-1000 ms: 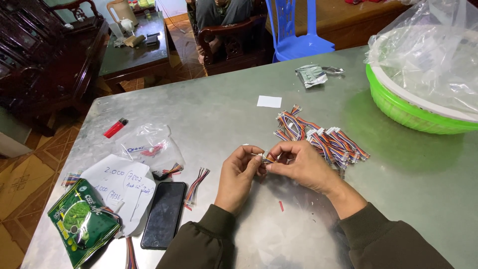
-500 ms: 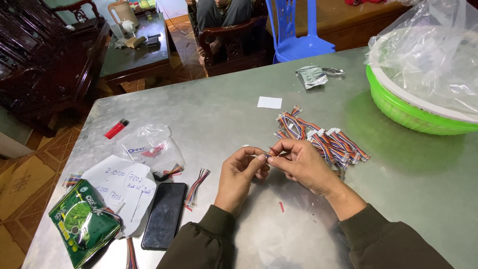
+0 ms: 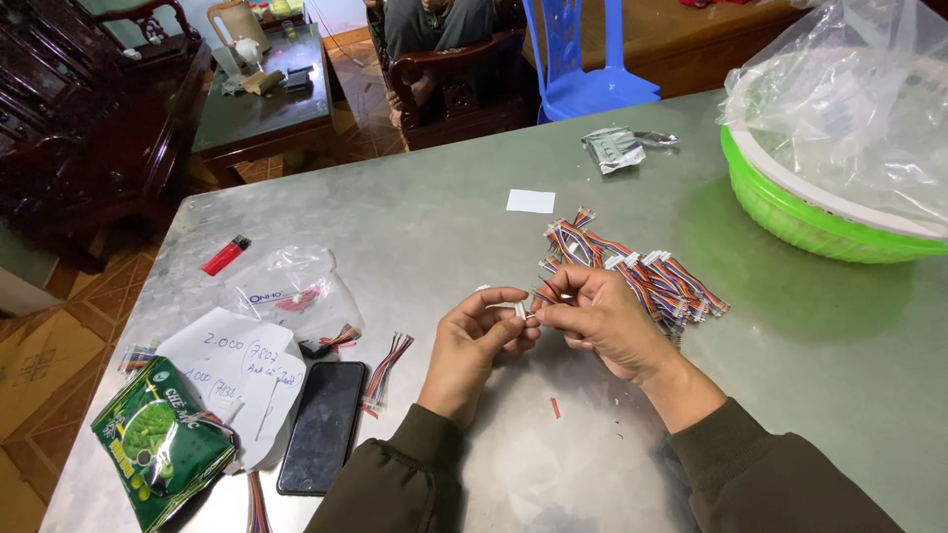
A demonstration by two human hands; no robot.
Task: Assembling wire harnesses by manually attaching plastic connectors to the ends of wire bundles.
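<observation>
My left hand [image 3: 474, 341] and my right hand [image 3: 595, 318] meet over the middle of the grey metal table [image 3: 444, 227]. Between their fingertips they pinch a small white connector [image 3: 519, 309] with short coloured wires. Just beyond my right hand lies a pile of multicoloured wire harnesses with white plugs [image 3: 642, 268]. One more loose wire bundle [image 3: 385, 370] rests left of my left wrist.
A black phone [image 3: 323, 424], handwritten paper notes [image 3: 242, 370], a green foil packet [image 3: 158, 439], a clear zip bag [image 3: 291, 291] and a red lighter [image 3: 225, 256] lie at left. A green basin with plastic bags [image 3: 839, 212] stands at right. A person sits in a wooden chair [image 3: 444, 79] beyond the table.
Both hands stay together at the same spot; the fingers have shifted slightly on the small connector. Nothing else has moved.
</observation>
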